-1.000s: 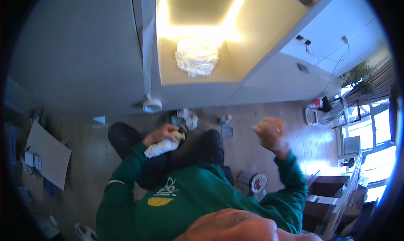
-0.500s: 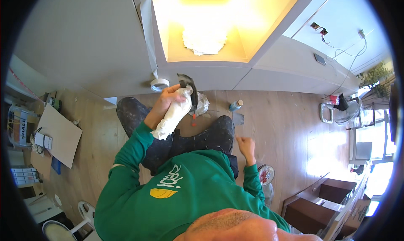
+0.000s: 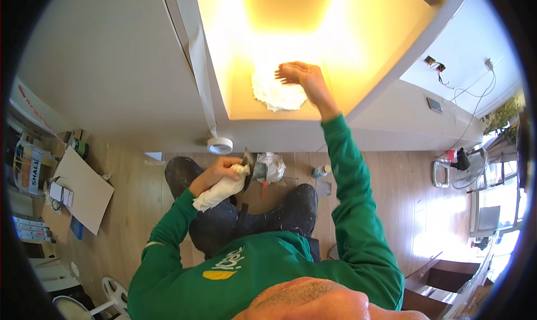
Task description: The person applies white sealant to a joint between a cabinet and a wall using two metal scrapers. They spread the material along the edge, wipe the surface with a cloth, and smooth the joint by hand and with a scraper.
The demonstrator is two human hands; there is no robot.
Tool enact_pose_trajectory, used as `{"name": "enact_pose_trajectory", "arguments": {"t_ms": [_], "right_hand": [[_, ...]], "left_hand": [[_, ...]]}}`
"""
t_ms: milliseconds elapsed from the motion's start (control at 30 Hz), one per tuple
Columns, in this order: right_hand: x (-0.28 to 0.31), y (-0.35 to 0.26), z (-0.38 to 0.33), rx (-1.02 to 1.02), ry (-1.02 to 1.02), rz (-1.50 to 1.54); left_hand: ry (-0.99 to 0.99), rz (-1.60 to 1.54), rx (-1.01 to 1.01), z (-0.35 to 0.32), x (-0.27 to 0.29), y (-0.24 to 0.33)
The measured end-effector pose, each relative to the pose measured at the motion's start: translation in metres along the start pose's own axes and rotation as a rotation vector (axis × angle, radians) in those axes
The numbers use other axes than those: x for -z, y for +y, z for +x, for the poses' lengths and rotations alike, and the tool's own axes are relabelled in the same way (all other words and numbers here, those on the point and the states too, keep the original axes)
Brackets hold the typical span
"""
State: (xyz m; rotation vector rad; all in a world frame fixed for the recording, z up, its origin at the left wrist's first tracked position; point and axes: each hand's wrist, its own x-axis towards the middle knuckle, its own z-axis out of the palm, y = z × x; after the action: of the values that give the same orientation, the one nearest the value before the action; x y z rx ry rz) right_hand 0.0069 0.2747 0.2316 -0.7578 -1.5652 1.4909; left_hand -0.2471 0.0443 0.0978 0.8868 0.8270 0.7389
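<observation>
In my left hand (image 3: 215, 172), closed over my thigh, is a crumpled white cloth (image 3: 215, 193) together with a dark, flat-bladed tool (image 3: 246, 173); its exact kind is unclear. My right hand (image 3: 306, 81) reaches up into a brightly lit niche (image 3: 246, 113), its fingers stretched out and apart. Beneath those fingers lies a crumpled white heap (image 3: 275, 94), possibly cloth or paper; glare hides its detail, and whether I touch it I cannot tell. A roll of white tape (image 3: 220, 145) hangs from its unrolled strip left of the niche.
On the wooden floor ahead are a crumpled plastic bag (image 3: 272, 167), a small bottle (image 3: 321, 171) and a grey plate (image 3: 324, 188). Cardboard (image 3: 84, 188) lies at left, beside a clear bin (image 3: 31, 169). Exposed wires (image 3: 435, 64) stick out of the wall at right.
My right hand has risen from beside my body into the niche, its fingers now extended. My left hand still holds the cloth and dark tool, now turned and lower against my body.
</observation>
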Motion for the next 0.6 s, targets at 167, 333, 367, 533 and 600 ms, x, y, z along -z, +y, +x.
{"name": "enact_pose_trajectory", "arguments": {"t_ms": [167, 333, 367, 533, 600], "right_hand": [[0.040, 0.016, 0.175, -0.040, 0.003, -0.249], [-0.012, -0.024, 0.255, 0.007, -0.179, -0.515], [-0.027, -0.044, 0.261, 0.122, -0.113, -0.297], [-0.042, -0.043, 0.256, 0.484, 0.083, 0.168], [-0.017, 0.015, 0.247, 0.259, 0.165, -0.630]], "left_hand": [[0.142, -0.245, 0.013, -0.001, 0.020, -0.024], [0.220, -0.277, 0.047, -0.007, 0.030, -0.020], [0.241, -0.303, 0.045, -0.009, 0.028, -0.022], [0.198, -0.214, 0.102, -0.008, 0.035, -0.022], [0.129, -0.170, 0.114, -0.001, 0.040, -0.023]]}}
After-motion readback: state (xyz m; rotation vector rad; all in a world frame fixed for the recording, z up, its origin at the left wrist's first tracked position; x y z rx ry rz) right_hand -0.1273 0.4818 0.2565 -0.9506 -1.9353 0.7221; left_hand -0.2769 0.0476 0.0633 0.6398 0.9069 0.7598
